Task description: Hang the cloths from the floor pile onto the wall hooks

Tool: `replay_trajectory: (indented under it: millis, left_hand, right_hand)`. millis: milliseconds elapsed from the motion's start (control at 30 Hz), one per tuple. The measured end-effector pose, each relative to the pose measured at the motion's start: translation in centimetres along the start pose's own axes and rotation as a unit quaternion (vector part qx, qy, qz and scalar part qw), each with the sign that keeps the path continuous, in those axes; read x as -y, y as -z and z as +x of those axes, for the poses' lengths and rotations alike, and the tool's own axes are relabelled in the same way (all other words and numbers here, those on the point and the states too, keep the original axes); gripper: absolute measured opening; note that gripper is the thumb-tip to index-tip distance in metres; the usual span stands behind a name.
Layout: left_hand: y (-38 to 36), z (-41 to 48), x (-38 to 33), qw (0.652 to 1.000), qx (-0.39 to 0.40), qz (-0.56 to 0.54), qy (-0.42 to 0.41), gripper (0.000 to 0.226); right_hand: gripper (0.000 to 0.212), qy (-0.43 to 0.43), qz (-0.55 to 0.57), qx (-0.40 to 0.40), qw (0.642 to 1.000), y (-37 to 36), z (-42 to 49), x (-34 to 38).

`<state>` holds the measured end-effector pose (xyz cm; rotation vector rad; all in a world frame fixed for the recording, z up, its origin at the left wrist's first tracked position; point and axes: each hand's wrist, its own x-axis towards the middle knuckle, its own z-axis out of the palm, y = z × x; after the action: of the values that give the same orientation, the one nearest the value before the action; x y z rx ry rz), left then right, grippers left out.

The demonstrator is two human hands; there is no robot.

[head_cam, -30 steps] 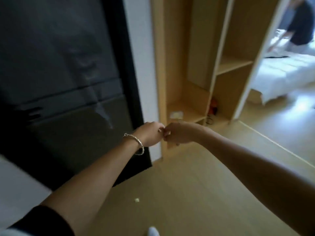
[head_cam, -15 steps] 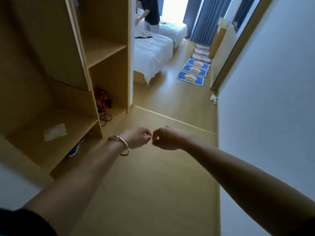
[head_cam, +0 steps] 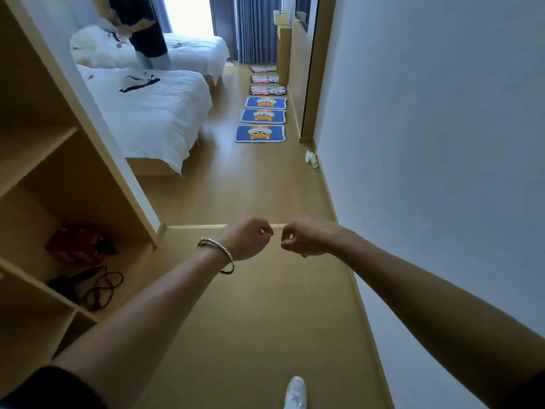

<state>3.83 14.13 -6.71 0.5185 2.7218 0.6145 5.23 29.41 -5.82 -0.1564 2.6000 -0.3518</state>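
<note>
Cloths: flat rectangles, three blue with an orange figure and paler ones beyond, in a single row on the floor at upper centre, near the right wall. Your left hand, bracelet at its wrist, and your right hand: mid-frame, just apart, fingers curled into fists, nothing visible in either. White bed, upper left; open wooden shelving, left edge.
</note>
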Motion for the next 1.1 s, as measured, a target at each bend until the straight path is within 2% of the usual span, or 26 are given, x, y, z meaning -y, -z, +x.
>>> replay_trajectory:
  millis: [100,233,467,600,800,1000,1100]
  left_hand:
    - [2.6,5.6,-1.4,0.999,-0.007,0.035,0.009,0.025]
    - [5.0,12.8,-2.5,0.999,-0.035,0.017,0.02,0.025]
    - [5.1,23.0,-2.8,0.999,0.009,0.04,0.016,0.026]
    - [6.4,29.8,-2.2,1.0,0.024,0.017,0.009,0.025]
    - [10.1,43.0,-1.0,0.998,0.026,-0.025,-0.043,0.024]
    - [13.8,54.7,0.7,0.996,0.053,-0.04,-0.062,0.024]
    - [14.0,57.8,1.7,0.994,0.076,-0.031,-0.066,0.025]
  right_hand:
    - [0.027,0.006,0.008,-0.002,1.0,4.3,4.0,-3.3]
    - [0.027,0.024,0.034,-0.029,0.999,9.4,8.8,-6.9]
    - [0.027,0.006,0.012,0.006,1.0,12.8,16.4,-12.0]
    - [0.028,-0.007,0.002,0.013,1.0,16.1,21.2,-14.2]
    - [0.033,-0.026,-0.018,0.003,1.0,23.4,30.3,-16.3]
    - [0.034,-0.064,-0.026,-0.027,0.997,30.3,39.4,-18.0]
    - [0.035,-0.078,-0.04,0.009,0.996,31.7,42.5,-19.1]
